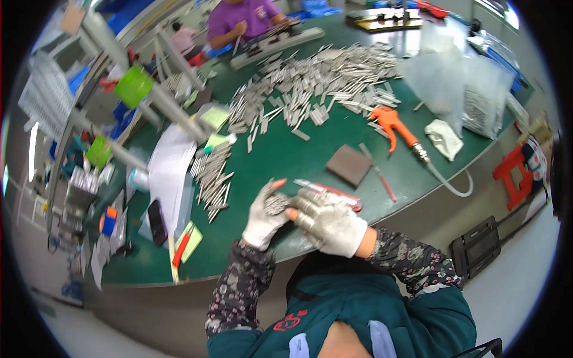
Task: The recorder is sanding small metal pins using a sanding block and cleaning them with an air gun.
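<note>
Both my hands wear white fingertip-less work gloves and meet over the near edge of the green table [280,155]. My left hand [264,216] cups a small bundle of silver metal pieces [276,204] in its palm. My right hand [329,222] reaches across and pinches at that bundle with its fingertips. Just beyond my right hand lies a red-handled utility knife [334,192]. A row of the same metal pieces [213,174] lies to the left of my hands.
A large heap of metal strips [316,80] covers the far table. An orange air blow gun [394,126] with hose, a brown pad [349,164], a white rag [444,138], clear plastic bags [453,77] and white paper [168,170] lie around. A person in purple [242,21] works opposite.
</note>
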Tool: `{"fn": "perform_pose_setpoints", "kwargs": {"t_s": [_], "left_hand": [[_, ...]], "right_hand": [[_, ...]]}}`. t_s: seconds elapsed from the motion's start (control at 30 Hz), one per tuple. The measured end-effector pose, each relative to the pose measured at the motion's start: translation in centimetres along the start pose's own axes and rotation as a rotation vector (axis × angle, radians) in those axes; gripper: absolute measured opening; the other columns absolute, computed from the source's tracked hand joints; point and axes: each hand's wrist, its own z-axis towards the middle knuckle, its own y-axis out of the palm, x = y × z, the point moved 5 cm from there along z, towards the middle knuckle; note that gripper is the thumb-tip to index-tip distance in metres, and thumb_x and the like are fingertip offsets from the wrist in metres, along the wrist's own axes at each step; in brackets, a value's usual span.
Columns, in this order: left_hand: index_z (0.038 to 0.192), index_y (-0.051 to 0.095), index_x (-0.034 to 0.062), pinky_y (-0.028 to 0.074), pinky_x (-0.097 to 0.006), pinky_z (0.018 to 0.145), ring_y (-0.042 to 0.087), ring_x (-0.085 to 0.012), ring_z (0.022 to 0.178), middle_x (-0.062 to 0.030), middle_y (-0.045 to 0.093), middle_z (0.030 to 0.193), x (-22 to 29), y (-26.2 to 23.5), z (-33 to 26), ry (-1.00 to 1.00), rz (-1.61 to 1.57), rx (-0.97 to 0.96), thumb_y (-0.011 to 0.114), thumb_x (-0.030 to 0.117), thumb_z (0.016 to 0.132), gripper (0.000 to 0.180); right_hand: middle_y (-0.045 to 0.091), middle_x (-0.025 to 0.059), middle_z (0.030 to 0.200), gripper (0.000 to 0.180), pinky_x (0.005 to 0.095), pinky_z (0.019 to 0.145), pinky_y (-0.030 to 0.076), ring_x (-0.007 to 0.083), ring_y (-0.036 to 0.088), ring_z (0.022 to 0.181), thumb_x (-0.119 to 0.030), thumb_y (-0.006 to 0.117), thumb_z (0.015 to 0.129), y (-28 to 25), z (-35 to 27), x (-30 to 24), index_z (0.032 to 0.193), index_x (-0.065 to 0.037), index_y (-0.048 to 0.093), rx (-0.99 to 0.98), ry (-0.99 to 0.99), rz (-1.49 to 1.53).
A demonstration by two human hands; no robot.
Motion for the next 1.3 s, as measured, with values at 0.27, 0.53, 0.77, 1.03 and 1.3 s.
{"fn": "perform_pose_setpoints", "kwargs": {"t_s": [0.27, 0.53, 0.77, 1.03, 1.3], "left_hand": [[0.086, 0.060, 0.0094, 0.059, -0.038, 0.072, 0.067, -0.0182, 0.078, -0.0038, 0.065, 0.081, -2.7, -3.4, 3.6, -0.421, -0.993, 0.620, 0.061, 0.006, 0.087, 0.004], [0.087, 0.059, 0.0069, 0.057, -0.035, 0.071, 0.063, -0.0203, 0.076, -0.0062, 0.062, 0.080, 4.7, 4.3, 13.2, -0.233, -0.897, 0.124, 0.063, 0.005, 0.087, 0.005], [0.098, 0.053, 0.0078, 0.058, -0.040, 0.073, 0.063, -0.0211, 0.075, -0.0059, 0.060, 0.080, 8.8, 15.7, 21.4, -0.202, -0.751, -0.093, 0.059, -0.002, 0.087, 0.015], [0.106, 0.049, 0.0044, 0.059, -0.039, 0.075, 0.066, -0.0233, 0.078, -0.0100, 0.063, 0.085, 11.6, 25.0, 25.6, -0.050, -0.426, -0.278, 0.059, -0.001, 0.088, 0.021], [0.109, 0.047, 0.0042, 0.059, -0.038, 0.075, 0.069, -0.0255, 0.077, -0.0126, 0.065, 0.087, 12.9, 33.2, 29.0, -0.159, -0.177, -0.646, 0.067, -0.002, 0.082, 0.034]], "right_hand": [[0.060, 0.0152, 0.121, 0.040, 0.0411, 0.094, 0.045, 0.0313, 0.053, 0.120, -0.019, 0.063, 0.076, -7.6, -2.0, 4.1, 0.113, -0.005, 0.065, 0.004, 0.047, -0.152], [0.060, 0.0131, 0.117, 0.034, 0.0417, 0.092, 0.045, 0.0293, 0.053, 0.118, -0.012, 0.057, 0.079, -23.3, -3.4, 14.8, 0.112, -0.007, 0.065, 0.315, 0.324, -0.704], [0.062, 0.0096, 0.116, 0.034, 0.0407, 0.101, 0.038, 0.0274, 0.051, 0.118, -0.011, 0.056, 0.078, -27.2, -2.9, 22.3, 0.111, -0.009, 0.065, 0.175, 0.464, -1.053], [0.061, 0.0060, 0.115, 0.017, 0.0436, 0.098, 0.043, 0.0264, 0.054, 0.115, -0.019, 0.060, 0.072, -25.8, -7.2, 21.0, 0.087, -0.013, 0.066, 0.207, 0.228, -1.053], [0.051, 0.0058, 0.131, 0.029, 0.0398, 0.087, 0.046, 0.0247, 0.052, 0.115, -0.017, 0.061, 0.072, -26.0, -9.3, 20.9, 0.101, -0.020, 0.066, 0.188, 0.316, -1.047]]}}
